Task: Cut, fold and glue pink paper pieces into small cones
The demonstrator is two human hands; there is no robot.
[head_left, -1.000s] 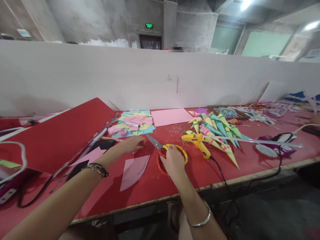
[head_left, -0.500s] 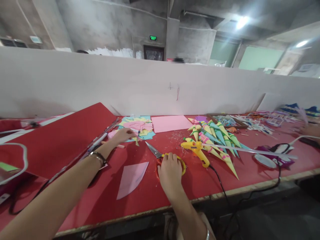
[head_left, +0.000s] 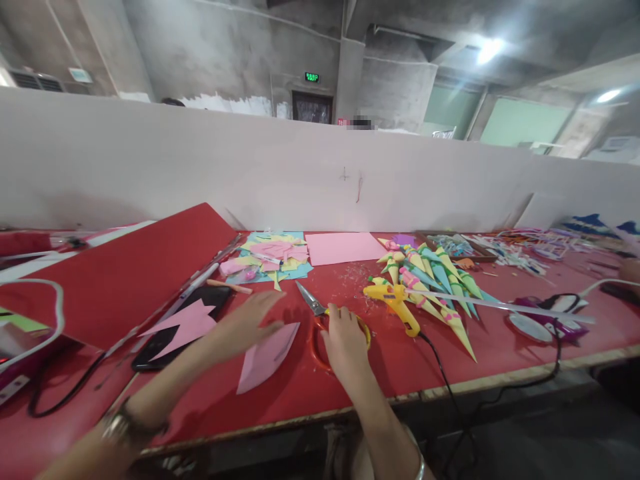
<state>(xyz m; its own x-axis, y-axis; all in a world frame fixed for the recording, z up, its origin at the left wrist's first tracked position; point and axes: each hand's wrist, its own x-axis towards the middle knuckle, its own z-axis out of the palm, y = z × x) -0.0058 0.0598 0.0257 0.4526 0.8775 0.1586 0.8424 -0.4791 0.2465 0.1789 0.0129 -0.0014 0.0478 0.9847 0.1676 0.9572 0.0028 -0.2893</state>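
My right hand [head_left: 345,340] is curled over the handles of a pair of scissors [head_left: 313,301], one loop orange-red and the other yellow. The metal blades point away and to the left, low over the red table. My left hand [head_left: 253,327] hovers with fingers apart and nothing in them, slightly blurred. Below its fingertips lies a pink paper sector [head_left: 270,357] with one curved edge, partly covered by the hand. A yellow glue gun [head_left: 395,303] with a long clear glue stick rests just right of the scissors.
Paper cones [head_left: 435,273] are heaped behind the glue gun. Coloured paper scraps [head_left: 277,253] and a pink sheet [head_left: 343,248] lie at the back. On the left, pink offcuts [head_left: 193,323] cover a dark phone [head_left: 150,353] beside a slanted red board [head_left: 150,273]. A cord [head_left: 443,373] crosses the front edge.
My left hand has left the paper scraps and come back towards me, over the pink sector. My right hand stays at the scissors handles.
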